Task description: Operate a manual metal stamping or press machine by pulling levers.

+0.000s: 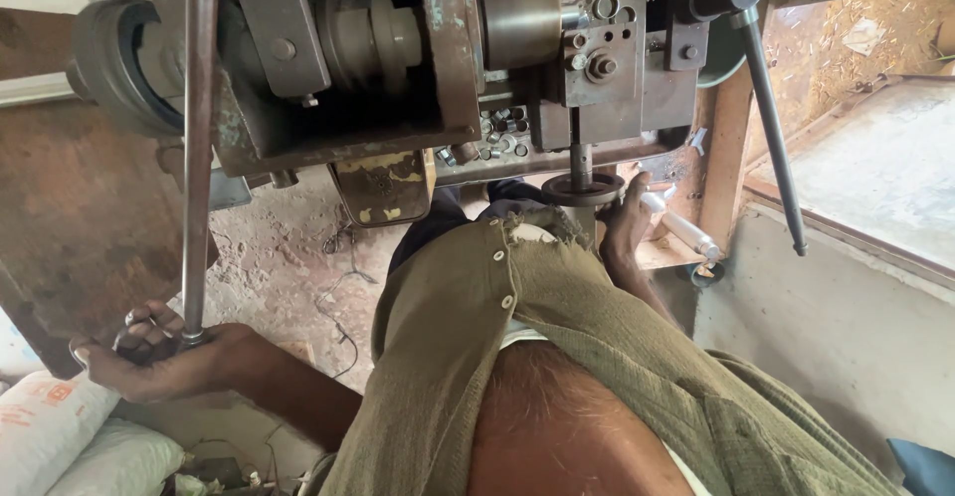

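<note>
My left hand (159, 352) grips the lower end of a long steel bar (198, 138) that runs up into the old metal machine (398, 58). My right hand (629, 225) rests at a round handwheel (583, 190) on a vertical spindle, and its fingers close around a light crank handle (676, 225) just right of it. My olive shirt (557, 357) fills the lower middle of the view.
A long dark lever (771, 128) hangs down at the right of the machine. Several small metal pieces (502, 130) lie in the machine's tray. White sacks (60, 436) lie at the lower left. A concrete ledge (856, 198) is at the right.
</note>
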